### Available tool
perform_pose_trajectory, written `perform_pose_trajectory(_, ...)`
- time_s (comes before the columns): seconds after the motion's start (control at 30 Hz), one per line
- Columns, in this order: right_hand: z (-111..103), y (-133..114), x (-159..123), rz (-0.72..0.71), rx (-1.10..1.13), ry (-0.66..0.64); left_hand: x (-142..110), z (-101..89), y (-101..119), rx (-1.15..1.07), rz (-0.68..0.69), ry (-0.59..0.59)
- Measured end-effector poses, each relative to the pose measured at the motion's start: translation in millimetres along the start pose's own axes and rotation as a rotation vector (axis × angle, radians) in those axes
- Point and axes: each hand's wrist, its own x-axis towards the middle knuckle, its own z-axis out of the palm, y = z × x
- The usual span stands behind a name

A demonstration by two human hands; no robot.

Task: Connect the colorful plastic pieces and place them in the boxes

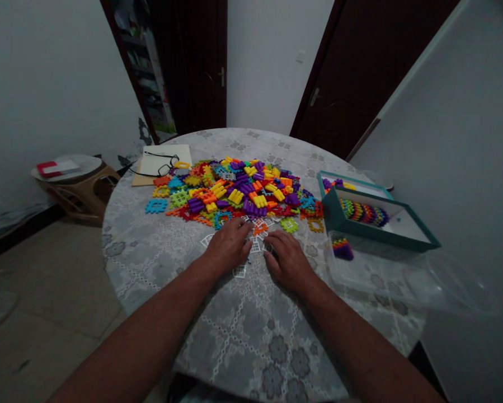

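My left hand (229, 244) rests palm down at the near edge of a heap of colourful plastic building pieces (251, 190), its thumb and fingers apart, beside several white lattice pieces. Across a small gap is my right hand (290, 261), its fingers loosely bent and parted from the thumb, pointing at the same pieces. Between the hands lies a white window-like piece (255, 245), with an orange notched piece (260, 226) just beyond it. Another white lattice piece (240, 272) lies nearer to me. I see nothing gripped in either hand; the undersides of the fingers are hidden.
A teal-edged box (385, 238) with rows of coloured pieces stands at the right. In front of it is a clear plastic container (368, 277) with a small multicoloured stack (342, 249). Black glasses (164, 170) lie on a notebook (179, 152) at the back left.
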Motion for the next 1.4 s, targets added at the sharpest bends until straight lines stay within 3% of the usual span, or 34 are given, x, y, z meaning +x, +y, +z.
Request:
perform_pose_trajectory(0.27,2,-1,1,0.020,-0.003,0.005,8,0.3,6,0.094,-0.119,0.006)
perform_pose_trajectory(0.7,4,4,2,0.089,-0.081,0.103,1,-2.9,3,-0.054,0.187,-0.119)
perform_pose_trajectory(1.0,7,1,14,0.143,-0.206,0.123,3,2.2,1,-0.094,0.137,-0.036)
perform_pose_trajectory(1.27,-9,-7,8,0.215,-0.263,-0.013,2,6.4,1,-0.042,0.096,-0.046)
perform_pose_trajectory(1.4,-11,-1,4,0.229,-0.166,0.062,3,4.9,1,-0.095,0.137,-0.052)
